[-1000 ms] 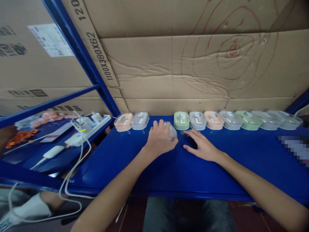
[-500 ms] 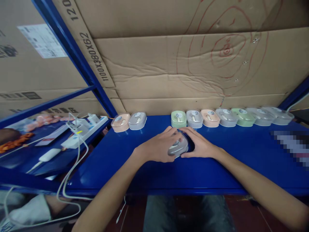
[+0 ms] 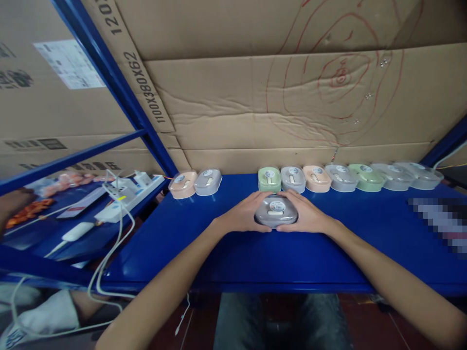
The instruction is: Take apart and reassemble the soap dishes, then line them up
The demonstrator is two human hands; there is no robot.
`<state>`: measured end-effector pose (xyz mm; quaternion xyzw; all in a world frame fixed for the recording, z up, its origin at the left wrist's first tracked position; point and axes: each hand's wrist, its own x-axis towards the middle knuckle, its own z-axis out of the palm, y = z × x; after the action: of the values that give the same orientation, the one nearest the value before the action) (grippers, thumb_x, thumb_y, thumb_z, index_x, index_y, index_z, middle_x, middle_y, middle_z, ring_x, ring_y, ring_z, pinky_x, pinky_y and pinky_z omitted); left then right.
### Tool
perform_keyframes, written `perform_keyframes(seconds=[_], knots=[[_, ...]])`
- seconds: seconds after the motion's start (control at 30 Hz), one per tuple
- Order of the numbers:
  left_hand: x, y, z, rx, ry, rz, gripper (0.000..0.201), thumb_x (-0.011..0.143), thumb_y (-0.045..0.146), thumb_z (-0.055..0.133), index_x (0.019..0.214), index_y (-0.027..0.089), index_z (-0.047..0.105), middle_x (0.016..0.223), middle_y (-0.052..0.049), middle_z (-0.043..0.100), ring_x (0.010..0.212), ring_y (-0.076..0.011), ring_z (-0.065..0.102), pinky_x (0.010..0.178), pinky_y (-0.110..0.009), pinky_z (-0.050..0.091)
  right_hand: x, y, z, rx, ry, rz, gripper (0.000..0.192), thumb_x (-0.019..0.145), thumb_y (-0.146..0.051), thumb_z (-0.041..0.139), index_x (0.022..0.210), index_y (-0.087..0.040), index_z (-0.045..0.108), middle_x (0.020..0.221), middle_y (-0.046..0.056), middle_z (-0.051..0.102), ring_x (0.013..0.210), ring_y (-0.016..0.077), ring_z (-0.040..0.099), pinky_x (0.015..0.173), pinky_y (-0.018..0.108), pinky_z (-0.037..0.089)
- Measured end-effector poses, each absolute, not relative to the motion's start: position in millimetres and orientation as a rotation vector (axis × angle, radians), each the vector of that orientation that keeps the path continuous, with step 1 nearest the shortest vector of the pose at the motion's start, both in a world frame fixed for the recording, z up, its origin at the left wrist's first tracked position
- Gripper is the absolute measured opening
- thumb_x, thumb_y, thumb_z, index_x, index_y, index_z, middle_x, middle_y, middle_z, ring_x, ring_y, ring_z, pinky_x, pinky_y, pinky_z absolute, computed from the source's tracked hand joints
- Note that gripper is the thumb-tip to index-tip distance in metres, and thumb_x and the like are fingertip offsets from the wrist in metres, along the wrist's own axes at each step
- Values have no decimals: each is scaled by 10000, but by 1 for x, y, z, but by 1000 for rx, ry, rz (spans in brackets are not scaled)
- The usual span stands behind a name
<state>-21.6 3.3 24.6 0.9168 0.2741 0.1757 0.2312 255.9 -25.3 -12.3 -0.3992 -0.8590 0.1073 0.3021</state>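
Note:
Between my two hands, near the middle of the blue table (image 3: 233,262), is a grey lidded plastic box (image 3: 276,212) with rounded corners, a round sticker and a pale latch on top. My left hand (image 3: 245,212) wraps round its left side, and my right hand (image 3: 308,214) holds the right side. The thumbs almost meet at the near edge; the far fingertips are partly hidden behind the box. Just behind my hands stands a green box (image 3: 269,180) of the same kind, beside another grey one (image 3: 293,180).
The back row continues right with a peach box (image 3: 317,179) and several more. Another peach box (image 3: 183,184) and a grey box (image 3: 208,182) stand at back left. Cardboard (image 3: 219,87) walls the back. Left are a power strip (image 3: 120,209), white cables and another person's arm (image 3: 85,306).
The grey box has turned from tilted and largely covered to facing me squarely. My left hand has shifted from over its top to its left side; my right hand now closes on the right side.

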Motion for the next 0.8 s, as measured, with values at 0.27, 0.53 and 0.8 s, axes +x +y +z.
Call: perform_keyframes(seconds=[0.27, 0.53, 0.8], knots=[[-21, 6, 21, 2486, 804, 484, 1113, 764, 579, 941, 1673, 271, 380, 1668, -168, 499, 1542, -393, 490, 1267, -589, 411, 250, -29, -10, -1068, -2250, 337, 890, 797, -643, 882, 1535, -310, 513, 1421, 137, 686, 1294, 397, 685, 1086, 620, 567], [-26, 6, 27, 2542, 883, 473, 1144, 752, 585, 934, 1693, 274, 362, 1658, -184, 530, 1520, -415, 527, 1219, -600, 460, 266, -25, 6, -1053, -2142, 419, 755, 816, -621, 871, 1426, -254, 618, 1374, 141, 734, 1232, 380, 728, 1064, 580, 596], [-49, 17, 50, 2642, 917, 286, 635, 755, 457, 933, 1309, 258, 693, 1300, -77, 721, 1251, -319, 669, 1081, -441, 536, 331, -23, 34, -1312, -2193, 435, 816, 801, -633, 871, 1487, -265, 626, 1448, 127, 721, 1263, 384, 726, 1106, 597, 601]])
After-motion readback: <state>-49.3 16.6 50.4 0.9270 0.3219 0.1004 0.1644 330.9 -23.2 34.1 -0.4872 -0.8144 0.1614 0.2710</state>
